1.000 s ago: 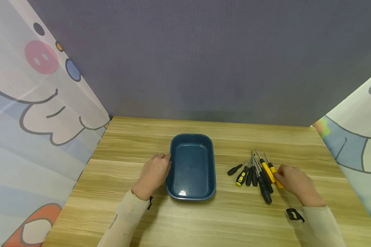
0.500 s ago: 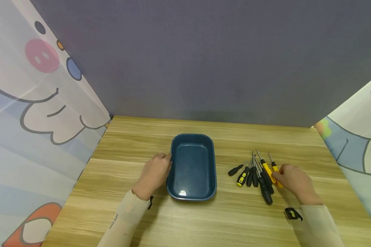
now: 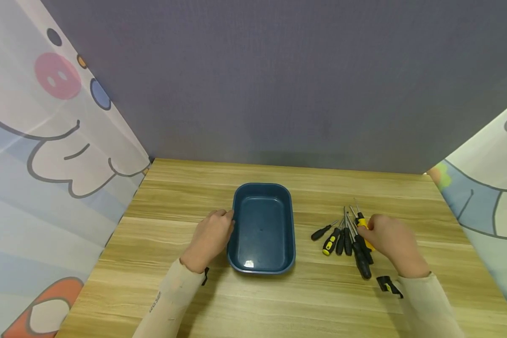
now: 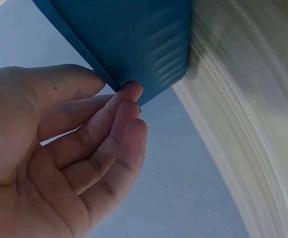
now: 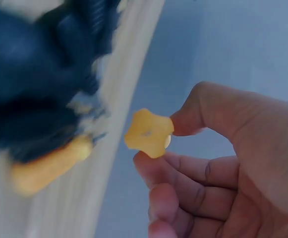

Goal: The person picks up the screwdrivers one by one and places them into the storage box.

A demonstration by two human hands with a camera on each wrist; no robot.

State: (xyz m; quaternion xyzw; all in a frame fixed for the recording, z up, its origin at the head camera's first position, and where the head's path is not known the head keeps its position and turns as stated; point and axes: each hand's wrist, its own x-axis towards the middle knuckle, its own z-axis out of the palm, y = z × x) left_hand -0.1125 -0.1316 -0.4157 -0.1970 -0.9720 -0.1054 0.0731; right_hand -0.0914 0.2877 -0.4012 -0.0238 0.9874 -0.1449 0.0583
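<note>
Your right hand pinches yellow-handled screwdriver between thumb and fingers, handle end lifted off table, at right edge of screwdriver cluster (pinch likely keeps neighbours undisturbed). Your left hand rests against left wall of blue tray, fingertips curled at rim, apparently steadying it. Tray sits mid-table, left of cluster.

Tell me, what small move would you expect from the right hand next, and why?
Probably lifting the yellow screwdriver clear of the pile and toward the blue tray. The right hand already pinches its handle between thumb and fingers, and the left hand grips the empty tray's rim, apparently steadying it.
</note>
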